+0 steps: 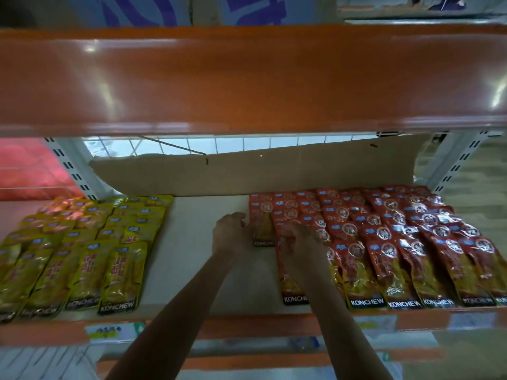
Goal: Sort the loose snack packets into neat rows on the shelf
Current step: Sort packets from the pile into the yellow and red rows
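The left hand [233,235] is pinching the side of a red packet [263,229] at the left border of the red rows [397,234] on the shelf [192,229], probably for aligning it, while the right hand [299,244] is lying on neighbouring packets [290,275], its grip being unclear from blur.

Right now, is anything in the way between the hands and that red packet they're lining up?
Nothing visible is. The left hand is at the left edge of the red packet, and the right hand lies over the red rows beside it. Left of them the shelf is bare.
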{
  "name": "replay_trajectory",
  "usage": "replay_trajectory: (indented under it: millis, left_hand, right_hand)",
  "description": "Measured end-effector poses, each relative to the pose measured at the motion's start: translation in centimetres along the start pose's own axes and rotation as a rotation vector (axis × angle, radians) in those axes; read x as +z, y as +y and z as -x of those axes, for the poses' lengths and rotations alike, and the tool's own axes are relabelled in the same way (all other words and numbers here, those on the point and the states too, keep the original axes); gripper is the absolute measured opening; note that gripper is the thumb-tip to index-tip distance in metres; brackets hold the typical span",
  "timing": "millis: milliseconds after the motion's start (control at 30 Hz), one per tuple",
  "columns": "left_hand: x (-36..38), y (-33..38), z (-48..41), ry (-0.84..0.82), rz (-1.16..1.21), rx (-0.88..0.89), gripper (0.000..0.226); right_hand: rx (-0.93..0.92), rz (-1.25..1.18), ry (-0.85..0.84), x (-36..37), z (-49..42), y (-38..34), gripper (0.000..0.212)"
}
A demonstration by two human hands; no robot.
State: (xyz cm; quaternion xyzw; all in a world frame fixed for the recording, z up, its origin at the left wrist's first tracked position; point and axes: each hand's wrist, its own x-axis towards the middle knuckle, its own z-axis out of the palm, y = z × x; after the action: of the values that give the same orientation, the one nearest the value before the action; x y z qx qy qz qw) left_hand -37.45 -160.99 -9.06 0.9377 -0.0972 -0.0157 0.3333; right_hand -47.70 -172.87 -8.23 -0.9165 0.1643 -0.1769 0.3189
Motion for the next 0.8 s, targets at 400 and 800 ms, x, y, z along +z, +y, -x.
replay_trajectory:
  millis: [400, 800]
  left_hand:
    - [-8.6, -9.3, 6.2, 0.288, -0.281, 0.357, 0.035]
    - [-27.6, -29.8, 14.7, 0.534, -0.371, 0.074, 0.039]
  right_hand:
    - [-0.264, -0.049, -0.159, 7.9, 2.8, -10.5, 0.037]
    - [-0.528, -0.234, -0.322, 24.0, 14.2, -33.1, 0.036]
